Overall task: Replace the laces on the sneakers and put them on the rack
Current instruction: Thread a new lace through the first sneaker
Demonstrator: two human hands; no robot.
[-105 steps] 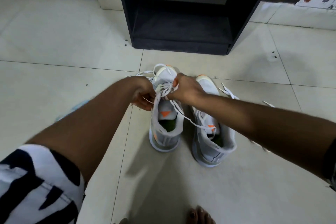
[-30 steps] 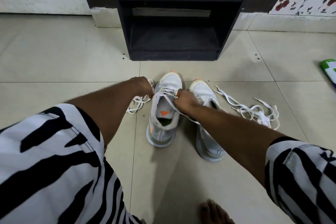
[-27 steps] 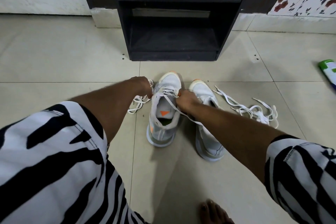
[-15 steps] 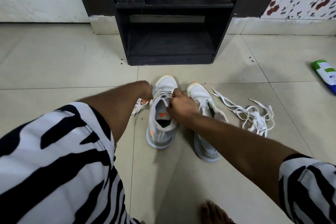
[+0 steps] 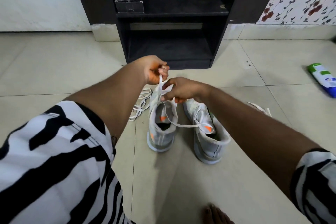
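Note:
Two grey-white sneakers with orange marks stand side by side on the tiled floor, the left sneaker [image 5: 161, 129] and the right sneaker [image 5: 207, 132]. My left hand [image 5: 154, 71] is raised above the left sneaker's toe, pinching a white lace [image 5: 161, 82] that runs down into that shoe. My right hand [image 5: 180, 90] grips the same lace lower down, over the eyelets, and hides the shoe's front. One lace end trails across to the right sneaker. The black shoe rack [image 5: 169, 29] stands just behind.
Loose white laces [image 5: 141, 105] lie left of the sneakers, and another lace end [image 5: 260, 108] shows past my right forearm. A green and white bottle [image 5: 323, 80] lies at the right. A small clear box [image 5: 129, 6] sits on the rack's upper shelf. My toes [image 5: 216, 213] show at the bottom.
My left hand has lifted from the floor beside the left sneaker and now pulls the lace upward. My right hand has moved up to the shoe's front. The view has tilted upward.

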